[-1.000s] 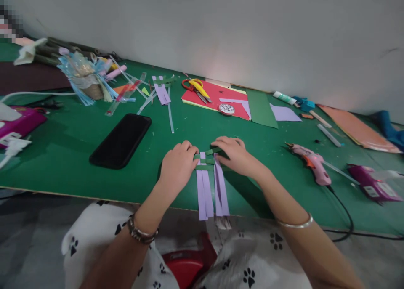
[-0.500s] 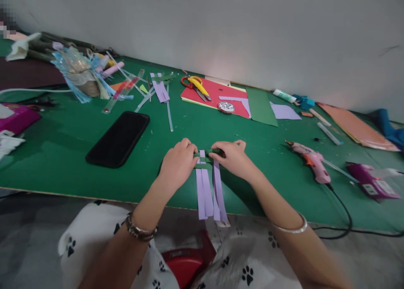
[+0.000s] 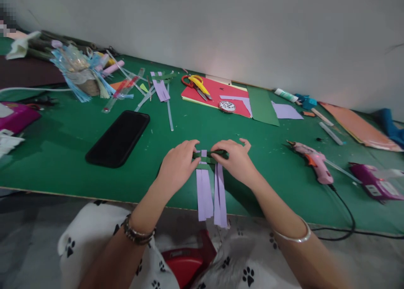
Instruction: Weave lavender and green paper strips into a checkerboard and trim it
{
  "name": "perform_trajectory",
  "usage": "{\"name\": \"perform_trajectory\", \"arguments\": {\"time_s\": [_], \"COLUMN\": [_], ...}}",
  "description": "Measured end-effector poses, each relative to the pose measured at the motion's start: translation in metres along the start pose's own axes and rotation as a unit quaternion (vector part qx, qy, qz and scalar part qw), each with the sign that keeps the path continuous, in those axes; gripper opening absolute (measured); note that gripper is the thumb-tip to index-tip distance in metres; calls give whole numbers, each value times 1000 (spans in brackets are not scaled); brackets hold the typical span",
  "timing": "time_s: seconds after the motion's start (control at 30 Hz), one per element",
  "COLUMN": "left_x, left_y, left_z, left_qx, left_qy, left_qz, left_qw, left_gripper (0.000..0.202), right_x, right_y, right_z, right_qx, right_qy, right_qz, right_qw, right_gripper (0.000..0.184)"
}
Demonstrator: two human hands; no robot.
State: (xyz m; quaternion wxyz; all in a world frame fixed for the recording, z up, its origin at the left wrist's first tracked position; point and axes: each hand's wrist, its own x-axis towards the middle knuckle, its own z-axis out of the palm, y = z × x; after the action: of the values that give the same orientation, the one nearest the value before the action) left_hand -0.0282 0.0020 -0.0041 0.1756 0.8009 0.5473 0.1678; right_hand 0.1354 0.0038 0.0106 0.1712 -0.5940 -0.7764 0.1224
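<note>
Lilac paper strips (image 3: 204, 194) hang toward the table's front edge, their upper ends interlaced with dark green paper strips (image 3: 203, 166). My left hand (image 3: 178, 163) pinches the left side of the green strips between thumb and fingers. On the other side, my right hand (image 3: 235, 159) has thumb and index finger closed on the right ends of the green strips, its outer fingers lifted. The two bundles of lilac strips lie a little apart below my hands. My fingers hide part of the weave.
Left of my hands lies a black phone (image 3: 118, 138). A pink glue gun (image 3: 312, 160) with a trailing cable rests at right, near a purple power block (image 3: 377, 183). Farther back are scissors (image 3: 200, 87) on red paper (image 3: 225, 91), and another woven lilac piece (image 3: 160, 87).
The right bundle of lilac strips has swung straighter and slightly right. My right fingers have spread a little, and more of the green strip shows between my hands.
</note>
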Motion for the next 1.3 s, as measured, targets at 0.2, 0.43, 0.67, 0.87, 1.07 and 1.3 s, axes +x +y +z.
{"name": "perform_trajectory", "arguments": {"time_s": [0.2, 0.43, 0.67, 0.87, 1.07, 1.3], "left_x": [-1, -1, -2, -1, -2, -2], "left_y": [-2, -1, -2, -4, -6, -8], "left_z": [-1, -2, -5, -3, -2, -3], "left_qx": [-16, -20, -116, -172, -189, -195], "left_qy": [-2, 4, -8, 0, -2, -15], "left_qz": [0, -21, -39, -47, -43, -26], "left_qw": [1000, 1000, 992, 984, 981, 980], "left_gripper": [10, 3, 17, 21, 22, 26], "right_x": [-6, -7, -6, -5, -5, -4], "right_y": [0, 4, 5, 5, 4, 4], "right_z": [-4, -4, -5, -5, -5, -5], "right_qx": [-18, -29, -20, -10, -3, -1], "right_qy": [13, 35, 29, 10, -5, 0], "right_qz": [-36, -43, -20, -6, 2, 7], "right_qw": [999, 998, 999, 1000, 1000, 1000], "right_gripper": [15, 18, 17, 16, 16, 16]}}
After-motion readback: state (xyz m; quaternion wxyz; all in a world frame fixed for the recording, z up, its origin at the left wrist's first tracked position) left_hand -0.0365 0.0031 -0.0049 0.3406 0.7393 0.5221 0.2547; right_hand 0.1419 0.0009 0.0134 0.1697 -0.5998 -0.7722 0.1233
